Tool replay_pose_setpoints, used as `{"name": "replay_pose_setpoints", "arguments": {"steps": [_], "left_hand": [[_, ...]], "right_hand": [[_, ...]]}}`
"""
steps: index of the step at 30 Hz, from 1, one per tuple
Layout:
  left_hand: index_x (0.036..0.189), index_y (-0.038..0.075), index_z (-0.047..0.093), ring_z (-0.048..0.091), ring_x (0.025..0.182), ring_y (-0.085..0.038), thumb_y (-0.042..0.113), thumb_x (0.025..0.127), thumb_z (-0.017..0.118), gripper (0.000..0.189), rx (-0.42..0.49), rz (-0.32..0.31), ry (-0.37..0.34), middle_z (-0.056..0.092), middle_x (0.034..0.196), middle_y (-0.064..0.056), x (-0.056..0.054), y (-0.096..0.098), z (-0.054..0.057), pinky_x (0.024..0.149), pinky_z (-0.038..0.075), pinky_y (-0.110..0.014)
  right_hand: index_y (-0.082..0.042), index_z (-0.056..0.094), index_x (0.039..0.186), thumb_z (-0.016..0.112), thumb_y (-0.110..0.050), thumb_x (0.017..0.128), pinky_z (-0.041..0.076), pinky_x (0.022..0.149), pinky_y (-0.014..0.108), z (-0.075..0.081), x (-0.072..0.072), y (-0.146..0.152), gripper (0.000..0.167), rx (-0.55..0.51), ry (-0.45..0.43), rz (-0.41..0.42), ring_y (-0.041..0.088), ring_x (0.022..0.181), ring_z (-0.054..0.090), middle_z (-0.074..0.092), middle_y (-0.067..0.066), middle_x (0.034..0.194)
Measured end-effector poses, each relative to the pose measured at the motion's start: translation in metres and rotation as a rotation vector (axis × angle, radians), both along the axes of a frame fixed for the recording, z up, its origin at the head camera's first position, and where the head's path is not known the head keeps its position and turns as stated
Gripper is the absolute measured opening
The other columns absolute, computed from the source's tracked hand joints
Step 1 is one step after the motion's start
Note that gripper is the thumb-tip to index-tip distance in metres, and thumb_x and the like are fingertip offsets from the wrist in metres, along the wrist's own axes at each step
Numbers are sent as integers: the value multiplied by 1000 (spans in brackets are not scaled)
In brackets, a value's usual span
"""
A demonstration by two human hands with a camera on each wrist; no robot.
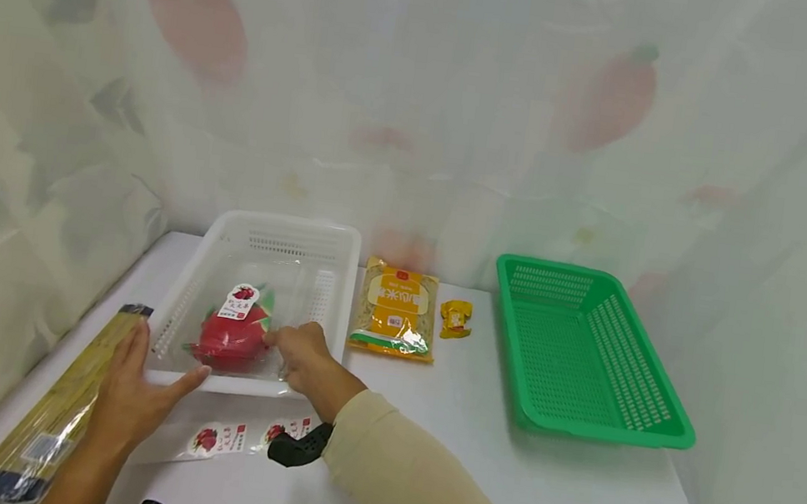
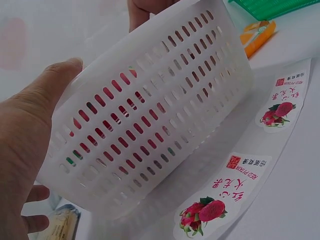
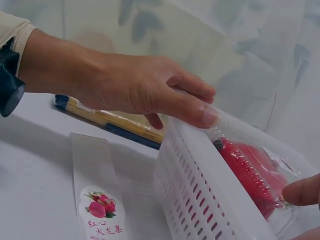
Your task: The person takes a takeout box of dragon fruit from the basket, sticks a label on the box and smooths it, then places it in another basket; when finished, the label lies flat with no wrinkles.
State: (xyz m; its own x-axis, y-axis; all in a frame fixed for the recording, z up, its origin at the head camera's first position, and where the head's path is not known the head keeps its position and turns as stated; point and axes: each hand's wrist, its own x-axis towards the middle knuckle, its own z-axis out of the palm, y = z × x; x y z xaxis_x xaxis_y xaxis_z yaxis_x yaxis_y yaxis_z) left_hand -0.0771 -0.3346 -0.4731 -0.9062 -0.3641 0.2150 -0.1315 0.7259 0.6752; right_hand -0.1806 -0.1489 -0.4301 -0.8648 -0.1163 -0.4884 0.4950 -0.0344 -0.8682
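A white plastic basket (image 1: 263,222) stands at the left of the table. Inside it is a clear plastic box (image 1: 287,280) holding a red dragon fruit (image 1: 234,340), with a round-topped fruit sticker (image 1: 240,302) on the lid. My left hand (image 1: 128,399) grips the basket's front left corner, its thumb over the front rim and fingers along the left side. Reaching over the right part of the basket, my right hand (image 1: 311,358) holds the box's right side, thumb on the clear plastic near the fruit. Its other fingers are partly hidden.
Dragon fruit labels on a strip (image 2: 250,185) lie before the basket. A long pack of yellow sticks (image 1: 73,388) lies to the left. Right of the basket are a yellow grain bag (image 1: 396,310), a small yellow packet (image 1: 456,319) and a green basket (image 1: 563,364).
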Motion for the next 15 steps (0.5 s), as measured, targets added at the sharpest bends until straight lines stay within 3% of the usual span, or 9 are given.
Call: {"name": "replay_pose_setpoints", "arguments": {"steps": [4, 7, 15], "left_hand": [[154, 3, 3, 8, 140, -46, 43, 78, 78, 113, 1, 7, -1, 7, 156, -27, 1, -1, 0, 107, 14, -63], [154, 3, 4, 7, 141, -45, 43, 78, 78, 113, 0, 9, 4, 7, 156, -26, 1, -2, 0, 107, 13, -62], [154, 2, 5, 7, 141, -43, 44, 78, 78, 114, -13, 4, 1, 7, 157, -25, 0, -1, -1, 108, 13, -60]], "right_hand": [[10, 41, 132, 76, -4, 78, 45, 73, 43, 0, -1, 2, 65, 63, -25, 51, 29, 92, 44, 48, 13, 114], [9, 44, 128, 76, -6, 78, 45, 72, 43, 0, -1, 3, 62, 83, -18, 66, 29, 87, 45, 47, 12, 106], [11, 46, 127, 76, -12, 75, 41, 96, 48, 4, 0, 9, 64, 214, 91, 100, 31, 111, 48, 52, 15, 119]]}}
